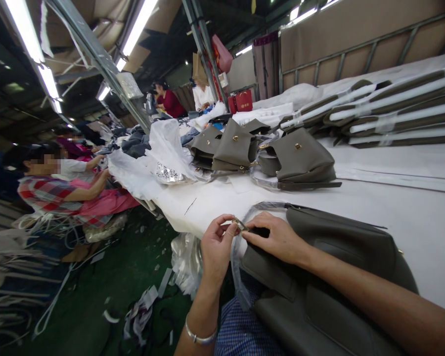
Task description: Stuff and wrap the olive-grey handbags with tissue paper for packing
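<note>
A small gold-coloured metal buckle [240, 225] sits between my two hands, above the near edge of the white table. My left hand [215, 242] pinches its left end between thumb and fingers. My right hand [278, 238] has closed thumb and fingertips on the buckle's right side. A dark olive-grey leather handbag [341, 237] lies beneath my right hand and forearm, partly on the table and partly over my lap. Its strap, wrapped in clear plastic [236, 269], loops below the buckle. My fingers hide how the strap meets the buckle.
Several similar handbags [304, 155] stand farther back on the white table [385, 210]. Wrapped flat bag pieces [396, 116] are stacked at the right. A white plastic bag [166, 153] lies left of the handbags. Co-workers, one in a checked shirt [48, 195], sit along the left.
</note>
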Demonstrator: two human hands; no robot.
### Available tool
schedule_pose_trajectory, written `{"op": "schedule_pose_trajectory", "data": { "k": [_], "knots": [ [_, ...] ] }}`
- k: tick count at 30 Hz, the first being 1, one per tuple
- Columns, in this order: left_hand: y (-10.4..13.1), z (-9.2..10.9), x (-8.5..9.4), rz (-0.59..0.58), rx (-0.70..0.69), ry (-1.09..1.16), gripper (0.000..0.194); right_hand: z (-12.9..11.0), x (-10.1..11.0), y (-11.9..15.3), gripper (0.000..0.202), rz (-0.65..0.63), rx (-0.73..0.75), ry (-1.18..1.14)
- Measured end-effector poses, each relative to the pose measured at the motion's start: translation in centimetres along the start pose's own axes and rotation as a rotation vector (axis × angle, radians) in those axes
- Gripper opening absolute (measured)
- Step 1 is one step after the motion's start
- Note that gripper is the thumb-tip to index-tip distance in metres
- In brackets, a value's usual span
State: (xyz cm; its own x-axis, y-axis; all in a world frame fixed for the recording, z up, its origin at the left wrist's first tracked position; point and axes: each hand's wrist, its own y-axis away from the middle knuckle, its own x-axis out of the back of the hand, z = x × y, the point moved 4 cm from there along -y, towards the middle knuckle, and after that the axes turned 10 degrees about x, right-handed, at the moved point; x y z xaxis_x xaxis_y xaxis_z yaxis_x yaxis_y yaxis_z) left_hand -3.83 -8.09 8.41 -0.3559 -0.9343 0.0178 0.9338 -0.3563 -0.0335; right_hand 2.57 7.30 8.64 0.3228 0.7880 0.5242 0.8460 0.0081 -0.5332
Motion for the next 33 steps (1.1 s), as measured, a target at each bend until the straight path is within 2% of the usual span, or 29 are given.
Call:
{"op": "schedule_pose_trajectory", "data": {
  "k": [5,9,14,20,24,27,30,33],
  "knots": [
    [1.0,1.6,0.2,0.1,-0.316,-0.356,0.017,-0.1,0.1,0.0,0.014,0.029,-0.04,0.017],
    [1.3,2.0,0.0,0.18,-0.425,-0.565,0.014,-0.4,0.2,0.1,0.012,0.061,-0.053,0.052],
    [1.4,2.3,-0.5,0.174,-0.401,-0.581,0.014,-1.2,0.5,0.4,0.008,0.111,0.013,0.088],
    [1.6,2.0,-0.6,0.121,-0.271,-0.502,0.011,-1.8,0.6,0.7,0.007,0.162,0.11,0.087],
    [1.5,1.7,-0.6,0.107,-0.178,-0.392,0.013,-2.2,0.8,0.7,0.005,0.184,0.124,0.076],
    [1.6,2.0,-0.7,0.133,-0.216,-0.415,0.022,-2.3,0.8,0.8,0.007,0.19,0.133,0.089],
    [1.9,2.3,-0.8,0.158,-0.3,-0.519,0.021,-2.3,0.5,0.9,0.011,0.181,0.14,0.149],
    [2.2,2.3,-1.0,0.169,-0.297,-0.52,0.02,-2.6,0.2,1.0,0.016,0.162,0.155,0.251]
  ]
}}
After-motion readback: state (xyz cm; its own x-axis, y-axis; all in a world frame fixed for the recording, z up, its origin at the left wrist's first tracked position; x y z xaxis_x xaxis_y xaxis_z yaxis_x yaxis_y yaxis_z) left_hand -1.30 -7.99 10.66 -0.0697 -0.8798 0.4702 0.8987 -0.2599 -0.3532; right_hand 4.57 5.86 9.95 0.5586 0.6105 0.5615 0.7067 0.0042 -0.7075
